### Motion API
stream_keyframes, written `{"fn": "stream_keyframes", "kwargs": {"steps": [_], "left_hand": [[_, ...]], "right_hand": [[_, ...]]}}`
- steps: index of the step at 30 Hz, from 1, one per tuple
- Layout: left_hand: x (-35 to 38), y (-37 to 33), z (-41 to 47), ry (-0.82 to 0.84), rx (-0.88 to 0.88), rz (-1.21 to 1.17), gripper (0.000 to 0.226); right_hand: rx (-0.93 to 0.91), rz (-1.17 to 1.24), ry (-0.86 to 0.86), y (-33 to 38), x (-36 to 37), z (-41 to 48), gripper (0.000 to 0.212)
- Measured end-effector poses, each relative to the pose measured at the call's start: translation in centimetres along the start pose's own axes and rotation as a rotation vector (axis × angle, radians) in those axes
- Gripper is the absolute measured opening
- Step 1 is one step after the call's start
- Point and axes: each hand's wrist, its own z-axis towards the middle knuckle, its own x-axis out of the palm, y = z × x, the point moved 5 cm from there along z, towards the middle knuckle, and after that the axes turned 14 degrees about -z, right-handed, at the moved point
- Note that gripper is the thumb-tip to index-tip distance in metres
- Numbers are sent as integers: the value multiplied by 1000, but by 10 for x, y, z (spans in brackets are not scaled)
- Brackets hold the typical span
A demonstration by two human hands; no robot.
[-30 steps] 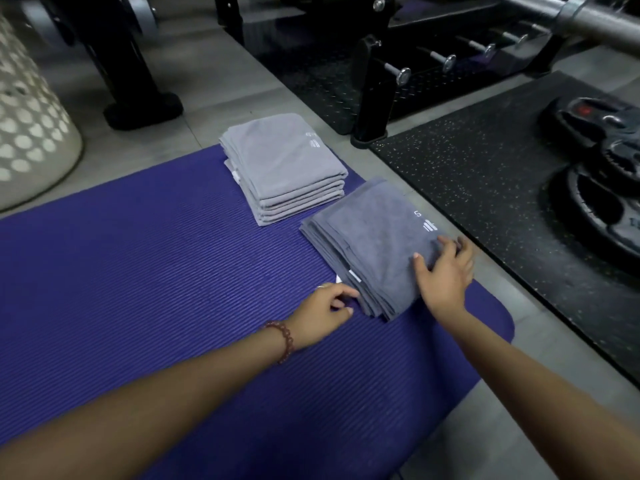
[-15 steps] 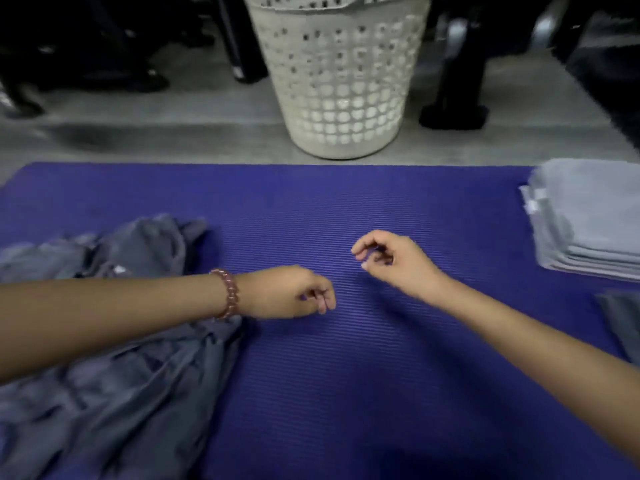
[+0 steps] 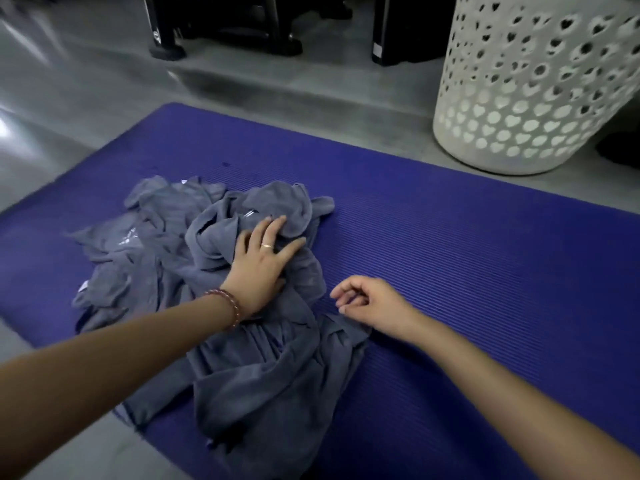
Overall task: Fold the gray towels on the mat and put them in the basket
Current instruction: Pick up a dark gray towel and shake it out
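Gray towels (image 3: 249, 368) lay in one messy pile on the left part of a purple mat (image 3: 467, 271). They were all crumpled, and none in the pile was folded. The pile reached the near edge of the mat. The left hand (image 3: 263, 265) lay flat on top of the pile with its fingers straight and spread. Its grip was loose, and it pressed on the cloth without grabbing it. A thin ring (image 3: 266, 245) sat on one finger and a bead bracelet (image 3: 230, 304) went round the wrist. The right hand (image 3: 374, 299) was just beside the pile, on its right side, over the mat. Its fingers were softly curled and its grip held nothing. A white basket (image 3: 526, 98) with little heart holes stood on the gray floor (image 3: 86, 98), past the far edge of the mat and well apart from the towels. How much was inside it could not be seen. Black legs (image 3: 225, 39) of some big machine stood on the floor farther back.
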Motion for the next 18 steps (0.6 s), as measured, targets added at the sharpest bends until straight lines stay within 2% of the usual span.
{"fn": "stream_keyframes", "kwargs": {"steps": [2, 3, 5, 7, 10, 12, 16, 18], "left_hand": [[-9, 5, 6, -101, -66, 47, 79], [-11, 11, 10, -91, -132, 57, 72], [-10, 25, 15, 20, -230, 41, 61], [-9, 32, 18, 102, -193, -30, 60], [-11, 16, 25, 181, -79, -279, 57], [-24, -21, 33, 134, 6, -482, 44], [-62, -128, 47, 52, 130, -1008, 31], [-82, -179, 51, 73, 133, -1313, 27]], "right_hand": [[-12, -15, 4, 3, 7, 6, 26], [-11, -24, -1, 3, 9, 6, 26], [-9, -32, -14, 0, 8, 4, 27], [-10, -14, -35, -2, 3, -2, 30], [-15, 30, -111, 0, -12, -12, 39], [-23, 31, -184, 3, -27, -25, 50], [-58, -185, -405, 3, -71, -65, 100], [-85, -123, -531, 8, -94, -95, 109]]}}
